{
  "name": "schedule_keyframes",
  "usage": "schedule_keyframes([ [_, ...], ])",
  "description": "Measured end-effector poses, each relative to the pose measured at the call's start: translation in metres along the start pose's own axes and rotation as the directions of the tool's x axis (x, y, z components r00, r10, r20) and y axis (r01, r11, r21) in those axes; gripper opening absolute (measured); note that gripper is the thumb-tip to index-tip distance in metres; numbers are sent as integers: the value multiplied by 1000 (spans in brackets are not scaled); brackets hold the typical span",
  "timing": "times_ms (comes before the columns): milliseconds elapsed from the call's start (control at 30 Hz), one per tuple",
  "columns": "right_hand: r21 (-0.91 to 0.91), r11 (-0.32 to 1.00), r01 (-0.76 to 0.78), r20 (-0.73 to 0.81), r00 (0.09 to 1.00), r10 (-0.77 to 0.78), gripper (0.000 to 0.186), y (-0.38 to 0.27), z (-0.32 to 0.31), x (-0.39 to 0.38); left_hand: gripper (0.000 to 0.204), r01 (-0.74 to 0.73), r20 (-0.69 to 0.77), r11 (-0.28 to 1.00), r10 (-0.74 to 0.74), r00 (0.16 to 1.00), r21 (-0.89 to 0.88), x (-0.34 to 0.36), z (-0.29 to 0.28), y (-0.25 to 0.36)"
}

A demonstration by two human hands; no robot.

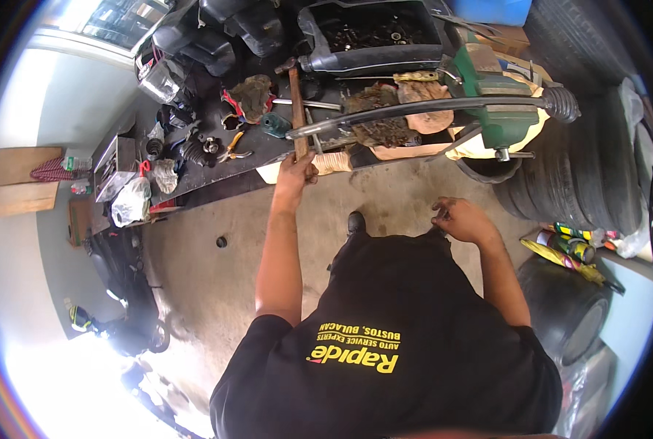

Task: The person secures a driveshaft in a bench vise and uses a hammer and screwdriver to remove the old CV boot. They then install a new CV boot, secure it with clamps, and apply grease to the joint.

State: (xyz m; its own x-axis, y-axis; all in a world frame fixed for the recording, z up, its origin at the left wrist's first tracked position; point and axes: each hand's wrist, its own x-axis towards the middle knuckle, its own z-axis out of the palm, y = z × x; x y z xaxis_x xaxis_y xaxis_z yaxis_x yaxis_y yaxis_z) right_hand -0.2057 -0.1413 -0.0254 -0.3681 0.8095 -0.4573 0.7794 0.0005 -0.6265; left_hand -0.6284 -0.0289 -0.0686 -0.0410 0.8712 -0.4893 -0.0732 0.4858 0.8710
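My left hand is closed around the wooden handle of a hammer, whose head points away over the workbench. A long dark axle shaft runs across the bench edge, its near-left end beside the hammer handle. The green bench vise grips the shaft near its right end, where a ribbed rubber boot sticks out. Held low in front of my body, apart from the bench, my right hand has its fingers curled together. Whatever may be between those fingertips is too small to make out.
On the bench lie yellow-handled pliers, dirty rags and a teal bottle. Behind stands a cut-open black container of small parts. Stacked tires stand at the right. A small dark ring lies on the floor.
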Motion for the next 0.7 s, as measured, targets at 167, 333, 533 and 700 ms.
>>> schedule_keyframes([
  [167, 66, 996, 60, 24, 998, -62, 34, -85, 44, 40, 17, -63, 189, 982, 98, 977, -181, 8, -26, 12],
  [333, -53, 989, 136, -11, 991, -137, 35, -140, 46, 38, 26, -207, 203, 965, 238, 950, -163, -10, -61, 16],
  [533, 140, 943, 304, -319, 915, -247, 49, -191, 19, 38, 25, -442, 277, 897, 428, 860, -12, -44, -77, 57],
  [700, 311, 685, 659, -690, 652, -314, 56, -237, -13, 80, 44, -554, 353, 820, 482, 802, 141, -88, -26, 81],
])
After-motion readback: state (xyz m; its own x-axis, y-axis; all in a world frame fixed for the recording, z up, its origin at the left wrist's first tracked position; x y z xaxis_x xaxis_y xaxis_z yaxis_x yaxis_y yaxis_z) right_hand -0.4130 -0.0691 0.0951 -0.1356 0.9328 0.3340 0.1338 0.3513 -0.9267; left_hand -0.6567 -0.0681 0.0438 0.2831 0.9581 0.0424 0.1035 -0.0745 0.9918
